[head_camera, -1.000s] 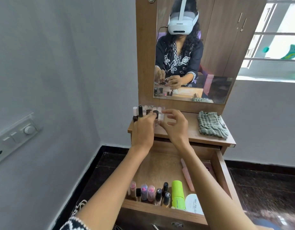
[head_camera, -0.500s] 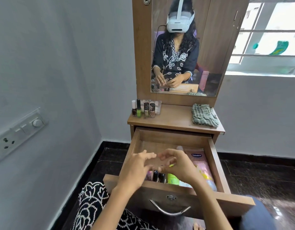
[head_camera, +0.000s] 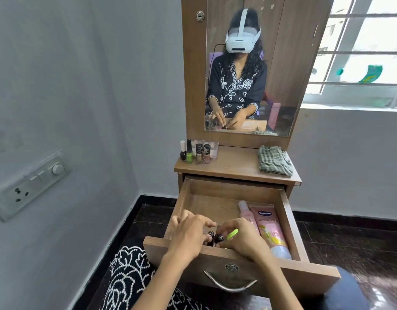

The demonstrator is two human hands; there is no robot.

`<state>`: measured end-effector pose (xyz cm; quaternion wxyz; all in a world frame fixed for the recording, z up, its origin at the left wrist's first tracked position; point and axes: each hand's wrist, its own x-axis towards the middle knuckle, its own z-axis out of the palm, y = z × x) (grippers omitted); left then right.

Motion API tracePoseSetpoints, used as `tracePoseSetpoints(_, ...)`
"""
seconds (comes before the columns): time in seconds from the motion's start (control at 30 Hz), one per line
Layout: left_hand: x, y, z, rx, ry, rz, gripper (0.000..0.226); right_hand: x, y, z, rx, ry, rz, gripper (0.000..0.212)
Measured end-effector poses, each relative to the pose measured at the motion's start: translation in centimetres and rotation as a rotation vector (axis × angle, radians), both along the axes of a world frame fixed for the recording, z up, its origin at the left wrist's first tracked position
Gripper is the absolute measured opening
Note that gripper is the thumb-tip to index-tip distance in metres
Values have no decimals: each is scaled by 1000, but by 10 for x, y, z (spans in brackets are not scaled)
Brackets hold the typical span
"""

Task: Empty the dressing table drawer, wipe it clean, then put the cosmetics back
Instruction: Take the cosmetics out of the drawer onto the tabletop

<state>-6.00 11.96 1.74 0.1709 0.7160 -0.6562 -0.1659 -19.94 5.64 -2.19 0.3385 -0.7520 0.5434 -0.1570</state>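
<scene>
The wooden drawer (head_camera: 289, 222) of the dressing table is pulled out. Both hands are down at its front left corner. My left hand (head_camera: 188, 237) pinches the black cap of a nail polish bottle (head_camera: 210, 234). My right hand (head_camera: 243, 239) grips a second black-capped bottle (head_camera: 220, 237) beside it. A lime green tube (head_camera: 233, 233) pokes out under my right fingers. A pink Vaseline tube (head_camera: 269, 227) and a pink spray bottle (head_camera: 244, 208) lie along the drawer's right side. My hands hide the other bottles at the front.
Several nail polish bottles (head_camera: 194, 153) stand at the back left of the table top (head_camera: 235, 166). A folded checked cloth (head_camera: 274, 161) lies at its right. The mirror (head_camera: 282, 63) rises behind. A switchboard (head_camera: 29, 184) is on the left wall.
Both hands have come back from the table top, where bottles now stand, and dropped into the drawer's front. They have closed on black-capped bottles there.
</scene>
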Motion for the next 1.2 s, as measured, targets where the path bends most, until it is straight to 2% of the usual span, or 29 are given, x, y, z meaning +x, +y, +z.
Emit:
tracePoseSetpoints(0.3,-2,2,8,44,-86,-14,36,2,-1,0,21,57,7,27)
tracePoseSetpoints(0.67,-1,1,2,1,-161,-70,31,1,0,1,49,44,31,27)
tracePoseSetpoints(0.77,2,-1,-2,-20,-126,-88,29,0,2,1,36,8,17,18)
tracePoseSetpoints(1.0,9,-1,-8,-84,-67,-101,31,-2,6,1,-5,-111,0,13)
tracePoseSetpoints(1.1,10,1,-8,-124,-56,-96,34,-4,10,3,-23,-218,13,21)
tracePoseSetpoints(1.2,12,2,-6,-174,-18,-94,35,-5,13,5,-67,-309,29,13)
